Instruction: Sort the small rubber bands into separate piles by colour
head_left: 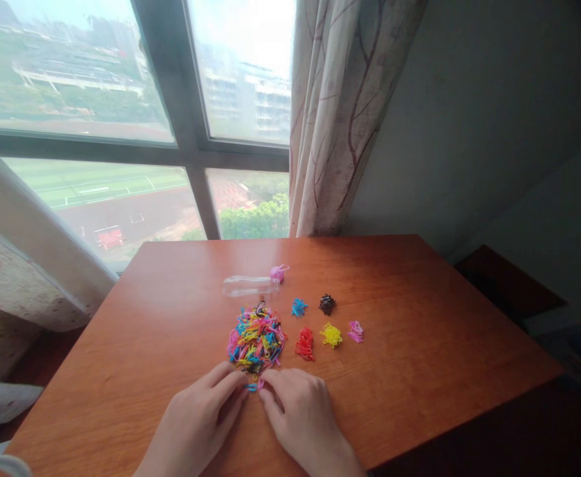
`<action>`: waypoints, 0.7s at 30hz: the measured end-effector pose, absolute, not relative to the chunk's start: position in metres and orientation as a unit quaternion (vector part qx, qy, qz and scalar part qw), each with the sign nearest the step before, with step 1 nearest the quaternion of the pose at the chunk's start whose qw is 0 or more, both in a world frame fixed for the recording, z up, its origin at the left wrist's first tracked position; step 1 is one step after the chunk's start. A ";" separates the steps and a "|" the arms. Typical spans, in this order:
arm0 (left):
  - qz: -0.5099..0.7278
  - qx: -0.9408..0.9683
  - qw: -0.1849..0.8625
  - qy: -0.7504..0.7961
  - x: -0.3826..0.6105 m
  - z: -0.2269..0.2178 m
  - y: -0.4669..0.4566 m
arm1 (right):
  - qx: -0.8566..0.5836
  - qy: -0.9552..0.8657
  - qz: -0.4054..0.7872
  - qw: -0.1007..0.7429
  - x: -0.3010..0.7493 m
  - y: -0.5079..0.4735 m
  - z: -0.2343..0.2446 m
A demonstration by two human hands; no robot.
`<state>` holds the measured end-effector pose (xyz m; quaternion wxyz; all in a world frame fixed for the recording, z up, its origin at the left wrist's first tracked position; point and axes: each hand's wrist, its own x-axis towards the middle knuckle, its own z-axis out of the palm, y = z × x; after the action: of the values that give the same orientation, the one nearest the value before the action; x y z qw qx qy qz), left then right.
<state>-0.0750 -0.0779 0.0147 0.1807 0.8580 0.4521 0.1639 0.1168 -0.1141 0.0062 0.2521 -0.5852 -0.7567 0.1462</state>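
Note:
My left hand (pixel 198 412) and my right hand (pixel 301 405) meet at the near edge of a mixed heap of coloured rubber bands (pixel 256 336). Between the fingertips, a blue rubber band (pixel 252 387) shows at the left hand's pinch. A pink rubber band (pixel 261 383) is at the right hand's thumb and forefinger. Sorted by colour, small piles lie right of the heap: blue (pixel 299 307), black (pixel 326 304), red (pixel 305 344), yellow (pixel 331 335) and pink (pixel 356 331).
Behind the heap lies a clear plastic bottle (pixel 248 286) on its side, with a pink cap (pixel 277 273) at its right end. The wooden table (pixel 409 331) reaches back to a window and a curtain (pixel 342 119). Part of a white rim (pixel 2 464) shows at lower left.

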 end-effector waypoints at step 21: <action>0.175 0.855 0.194 0.449 -0.077 0.014 -0.078 | -0.652 -0.628 0.062 0.420 0.224 -0.116 -0.014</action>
<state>-0.0769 -0.0775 0.0136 0.1941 0.8545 0.4490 0.1748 0.2236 -0.1162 -0.0138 0.4203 -0.6521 -0.6279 0.0617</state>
